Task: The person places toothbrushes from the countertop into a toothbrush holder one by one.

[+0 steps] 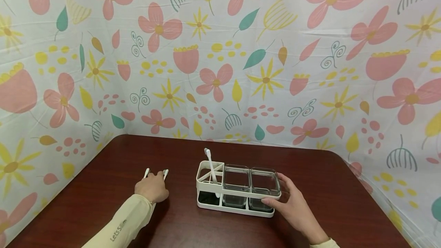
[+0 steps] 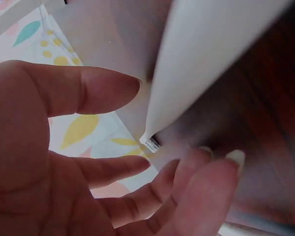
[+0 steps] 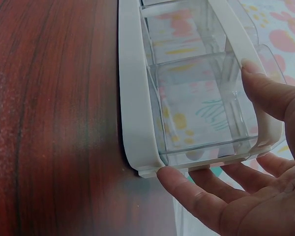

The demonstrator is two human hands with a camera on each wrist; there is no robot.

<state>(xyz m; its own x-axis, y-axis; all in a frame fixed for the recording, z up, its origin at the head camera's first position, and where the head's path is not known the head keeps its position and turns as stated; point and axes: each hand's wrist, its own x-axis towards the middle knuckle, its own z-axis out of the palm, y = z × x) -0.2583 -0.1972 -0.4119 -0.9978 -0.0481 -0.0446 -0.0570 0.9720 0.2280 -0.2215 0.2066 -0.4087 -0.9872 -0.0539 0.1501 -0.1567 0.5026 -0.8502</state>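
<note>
Behind the white rack (image 1: 208,186), floral cloth (image 1: 224,49) borders the dark table (image 1: 186,227). The right hand (image 1: 294,204) grips the rack; left of it, loose fingers of the left hand (image 1: 152,189) flank a toothbrush (image 2: 187,73).

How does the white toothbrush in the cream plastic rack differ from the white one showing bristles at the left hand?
Pose: the white racked toothbrush leans nearly upright; the white outer toothbrush lies low over the reddish-brown table.
Place: the racked toothbrush stands in the cream plastic rack; the outer toothbrush is outside it, at the left hand.
Both are white with greyish bristles.
</note>
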